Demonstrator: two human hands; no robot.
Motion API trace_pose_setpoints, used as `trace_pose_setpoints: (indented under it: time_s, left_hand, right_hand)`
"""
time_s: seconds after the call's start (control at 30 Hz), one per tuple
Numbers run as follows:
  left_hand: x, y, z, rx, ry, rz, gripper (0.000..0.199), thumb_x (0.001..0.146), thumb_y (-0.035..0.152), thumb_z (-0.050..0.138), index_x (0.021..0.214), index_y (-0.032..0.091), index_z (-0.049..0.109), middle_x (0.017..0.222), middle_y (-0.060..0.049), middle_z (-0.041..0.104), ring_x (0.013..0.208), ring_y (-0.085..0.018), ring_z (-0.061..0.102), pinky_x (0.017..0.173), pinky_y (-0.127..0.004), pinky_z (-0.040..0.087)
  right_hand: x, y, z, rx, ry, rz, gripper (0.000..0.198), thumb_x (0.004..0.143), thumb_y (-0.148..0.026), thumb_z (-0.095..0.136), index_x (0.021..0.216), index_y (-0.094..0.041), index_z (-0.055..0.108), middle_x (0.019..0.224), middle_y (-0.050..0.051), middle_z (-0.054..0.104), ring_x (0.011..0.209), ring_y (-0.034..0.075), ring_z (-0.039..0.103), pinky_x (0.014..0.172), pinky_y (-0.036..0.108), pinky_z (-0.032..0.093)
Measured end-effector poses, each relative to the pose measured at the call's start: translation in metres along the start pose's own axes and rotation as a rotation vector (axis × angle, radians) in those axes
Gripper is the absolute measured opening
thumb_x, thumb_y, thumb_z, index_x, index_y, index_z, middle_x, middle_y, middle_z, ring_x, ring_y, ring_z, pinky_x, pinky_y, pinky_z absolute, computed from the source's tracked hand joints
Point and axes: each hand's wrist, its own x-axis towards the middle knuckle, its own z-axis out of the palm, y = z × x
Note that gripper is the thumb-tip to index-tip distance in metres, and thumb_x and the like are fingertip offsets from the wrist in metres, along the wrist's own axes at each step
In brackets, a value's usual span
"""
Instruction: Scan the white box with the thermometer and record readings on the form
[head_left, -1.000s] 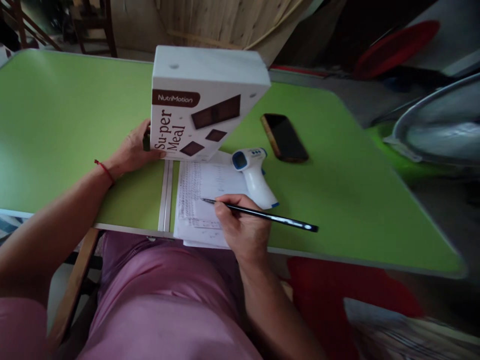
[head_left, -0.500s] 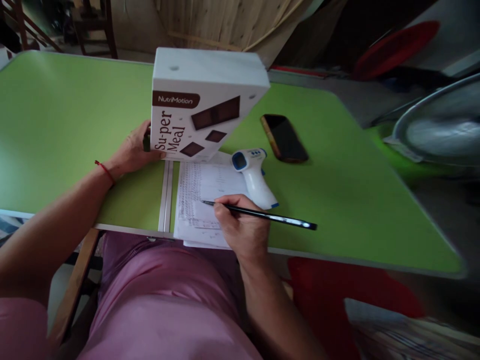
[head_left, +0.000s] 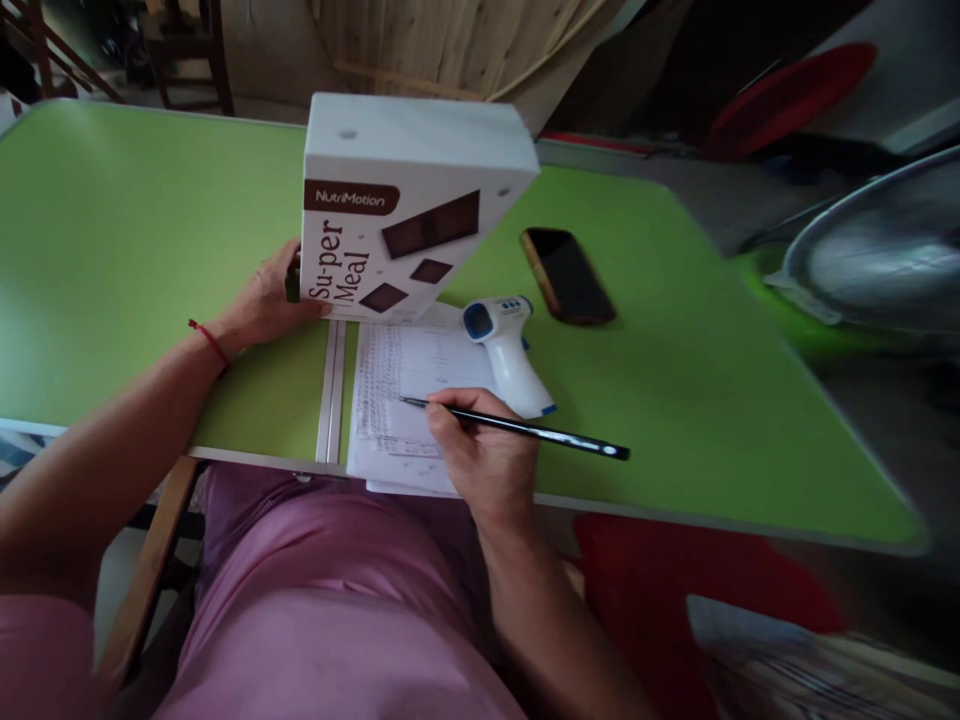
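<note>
My right hand [head_left: 491, 455] pinches a black pen [head_left: 547, 434], its tip at a sheet of paper [head_left: 416, 360] covered in small handwriting. More sheets lie under that one at the table's front edge. With thumb in front and fingers behind, my left hand [head_left: 266, 300] grips the lower left edge of a white box [head_left: 420, 170] marked "NutriMotion Su-per Meal"; the fingertips behind it are hidden. The box stands upright over the far end of the paper. A white and blue infrared thermometer [head_left: 514, 355] lies on the paper's right side, partly behind my right hand.
A smartphone [head_left: 570, 275] lies face up on the green table [head_left: 712, 400], right of the box. A metal strip [head_left: 331, 390] crosses the tabletop left of the paper. Beyond the right edge are a large metal basin [head_left: 892, 250] and a red round object [head_left: 795, 100].
The pen has shifted very slightly left with my right hand, its tip staying near the same lines of writing. My left hand and the box hold their place.
</note>
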Motion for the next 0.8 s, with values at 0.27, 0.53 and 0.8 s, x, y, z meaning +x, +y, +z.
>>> trace_pose_setpoints:
  time_s: [0.27, 0.53, 0.8]
  left_hand:
    - [0.001, -0.0011, 0.0005, -0.027, 0.014, -0.012, 0.059, 0.071, 0.03, 0.087, 0.124, 0.019, 0.063, 0.131, -0.013, 0.071, 0.121, -0.034, 0.067, 0.102, -0.044, 0.056]
    - [0.0008, 0.0015, 0.0001, -0.072, 0.014, -0.043, 0.061, 0.069, 0.032, 0.088, 0.123, 0.018, 0.063, 0.13, -0.014, 0.07, 0.122, -0.036, 0.066, 0.105, -0.048, 0.053]
    - [0.0004, -0.0008, -0.0001, -0.054, 0.013, -0.014, 0.06, 0.071, 0.032, 0.087, 0.123, 0.019, 0.062, 0.131, -0.013, 0.071, 0.121, -0.035, 0.066, 0.105, -0.049, 0.055]
  right_hand:
    - [0.0007, 0.0032, 0.0008, 0.007, -0.002, -0.014, 0.017, 0.074, -0.037, 0.066, 0.073, -0.02, 0.069, 0.052, -0.003, 0.058, 0.044, 0.012, 0.048, 0.046, 0.025, 0.043]
    - [0.0012, 0.0017, 0.0001, 0.01, -0.008, 0.011, 0.019, 0.074, -0.039, 0.066, 0.072, -0.02, 0.069, 0.05, -0.004, 0.056, 0.043, 0.012, 0.047, 0.046, 0.025, 0.043]
    - [-0.0022, 0.0043, 0.0002, 0.035, 0.034, -0.08, 0.013, 0.079, -0.032, 0.066, 0.075, -0.02, 0.069, 0.052, -0.005, 0.055, 0.043, 0.011, 0.045, 0.043, 0.024, 0.039]
